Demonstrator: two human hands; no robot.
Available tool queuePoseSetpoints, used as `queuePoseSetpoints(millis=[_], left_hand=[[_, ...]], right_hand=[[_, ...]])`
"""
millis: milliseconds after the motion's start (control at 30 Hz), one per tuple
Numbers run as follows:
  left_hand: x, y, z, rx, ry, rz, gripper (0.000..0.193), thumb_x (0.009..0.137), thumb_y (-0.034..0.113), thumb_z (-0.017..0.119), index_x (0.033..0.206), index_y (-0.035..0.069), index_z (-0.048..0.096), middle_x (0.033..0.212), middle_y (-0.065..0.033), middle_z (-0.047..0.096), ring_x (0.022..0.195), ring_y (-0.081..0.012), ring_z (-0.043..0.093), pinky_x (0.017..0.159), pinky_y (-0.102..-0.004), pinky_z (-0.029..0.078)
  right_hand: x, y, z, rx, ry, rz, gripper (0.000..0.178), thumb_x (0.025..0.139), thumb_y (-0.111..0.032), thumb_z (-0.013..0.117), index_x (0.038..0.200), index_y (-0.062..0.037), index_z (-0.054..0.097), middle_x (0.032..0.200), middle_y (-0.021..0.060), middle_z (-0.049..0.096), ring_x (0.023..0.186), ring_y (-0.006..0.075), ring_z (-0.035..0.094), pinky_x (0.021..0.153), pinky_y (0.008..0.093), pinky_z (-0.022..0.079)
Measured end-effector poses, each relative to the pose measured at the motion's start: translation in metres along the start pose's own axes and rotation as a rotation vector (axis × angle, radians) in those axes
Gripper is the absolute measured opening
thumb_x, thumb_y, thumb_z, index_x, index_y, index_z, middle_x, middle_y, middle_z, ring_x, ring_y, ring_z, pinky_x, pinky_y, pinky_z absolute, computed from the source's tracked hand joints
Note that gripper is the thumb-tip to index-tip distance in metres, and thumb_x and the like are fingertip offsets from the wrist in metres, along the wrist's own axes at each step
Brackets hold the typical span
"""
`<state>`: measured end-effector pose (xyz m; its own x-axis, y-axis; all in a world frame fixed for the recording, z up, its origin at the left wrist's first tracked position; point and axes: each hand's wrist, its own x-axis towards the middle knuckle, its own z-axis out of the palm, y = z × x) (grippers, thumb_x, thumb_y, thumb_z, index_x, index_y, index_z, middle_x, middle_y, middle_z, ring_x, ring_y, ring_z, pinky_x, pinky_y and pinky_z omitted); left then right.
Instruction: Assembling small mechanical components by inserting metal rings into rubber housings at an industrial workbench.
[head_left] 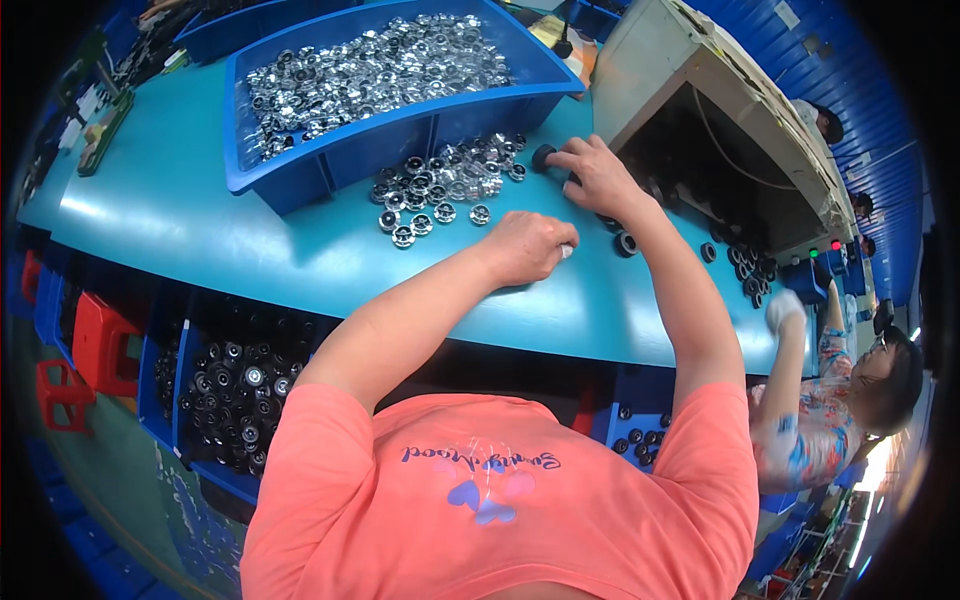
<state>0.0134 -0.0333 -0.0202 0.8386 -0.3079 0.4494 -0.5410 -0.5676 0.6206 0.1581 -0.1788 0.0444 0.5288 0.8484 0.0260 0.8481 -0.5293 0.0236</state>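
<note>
My left hand point(527, 249) rests low over the teal table, its fingers curled closed. A small whitish bit point(567, 251) shows by its thumb; what lies inside the fist is hidden. Farther right, my right hand point(598, 180) bends its fingers around a black wheel-like ring point(543, 158), gripping or touching its edge. Some dark pieces are partly covered beneath that hand. Shiny clear-and-silver wheel hubs point(443, 212) lie loose to the left of my hands. Close to my right wrist sits another black ring point(626, 244).
A big blue bin point(335, 150) full of shiny hubs stands at the back. A pale box-shaped machine point(650, 70) with a dark opening is on the right, black rings point(750, 268) beside it. A co-worker point(830, 400) sits at right. Blue crates of black wheels point(235, 400) are below the table.
</note>
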Motion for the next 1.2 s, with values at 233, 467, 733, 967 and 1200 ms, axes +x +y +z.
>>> queuePoseSetpoints(millis=[233, 467, 733, 967, 1200], left_hand=[[0.005, 0.001, -0.021, -0.198, 0.388, -0.173, 0.020, 0.089, 0.008, 0.064, 0.107, 0.009, 0.071, 0.083, -0.0146, 0.072, 0.073, -0.0308, 0.070, 0.067, -0.0405, 0.054], [0.007, -0.013, -0.025, -0.258, 0.484, -0.261, 0.023, 0.091, 0.003, 0.058, 0.111, 0.006, 0.070, 0.076, -0.0169, 0.069, 0.066, -0.0256, 0.069, 0.063, -0.0364, 0.052], [0.009, -0.014, -0.022, -0.389, 0.440, -0.249, 0.020, 0.099, 0.013, 0.060, 0.115, 0.004, 0.068, 0.079, -0.0079, 0.068, 0.065, -0.0153, 0.063, 0.060, -0.0326, 0.050], [0.010, -0.012, -0.040, -1.019, 0.321, -0.358, 0.039, 0.101, 0.019, 0.060, 0.135, 0.000, 0.055, 0.100, -0.0087, 0.065, 0.074, -0.0106, 0.061, 0.062, -0.0261, 0.051], [0.009, -0.022, -0.061, -1.416, 0.454, -0.309, 0.042, 0.103, 0.024, 0.042, 0.133, -0.002, 0.055, 0.103, -0.0171, 0.066, 0.079, -0.0216, 0.061, 0.063, -0.0322, 0.051]], right_hand=[[-0.046, -0.024, -0.017, 0.351, 0.083, 0.110, 0.044, 0.075, -0.009, 0.069, 0.119, -0.0086, 0.068, 0.113, 0.0119, 0.060, 0.109, 0.0326, 0.059, 0.097, 0.0422, 0.049], [-0.072, -0.026, -0.027, 0.182, -0.048, 0.182, 0.036, 0.076, -0.012, 0.070, 0.111, -0.0033, 0.068, 0.116, 0.0138, 0.063, 0.109, 0.0321, 0.061, 0.098, 0.0422, 0.049], [-0.078, -0.038, -0.046, 0.346, 0.221, 0.210, 0.044, 0.074, -0.010, 0.072, 0.115, -0.0025, 0.058, 0.117, 0.0124, 0.060, 0.102, 0.0277, 0.065, 0.091, 0.0368, 0.054], [-0.037, -0.076, -0.021, 0.935, 0.532, 0.092, 0.043, 0.076, -0.005, 0.081, 0.111, -0.0034, 0.056, 0.113, 0.0091, 0.055, 0.103, 0.0221, 0.068, 0.091, 0.0356, 0.058], [0.021, -0.029, 0.019, 0.833, 0.426, 0.367, 0.029, 0.091, -0.012, 0.066, 0.119, -0.0061, 0.071, 0.115, 0.0103, 0.071, 0.110, 0.0233, 0.067, 0.095, 0.0342, 0.051]])
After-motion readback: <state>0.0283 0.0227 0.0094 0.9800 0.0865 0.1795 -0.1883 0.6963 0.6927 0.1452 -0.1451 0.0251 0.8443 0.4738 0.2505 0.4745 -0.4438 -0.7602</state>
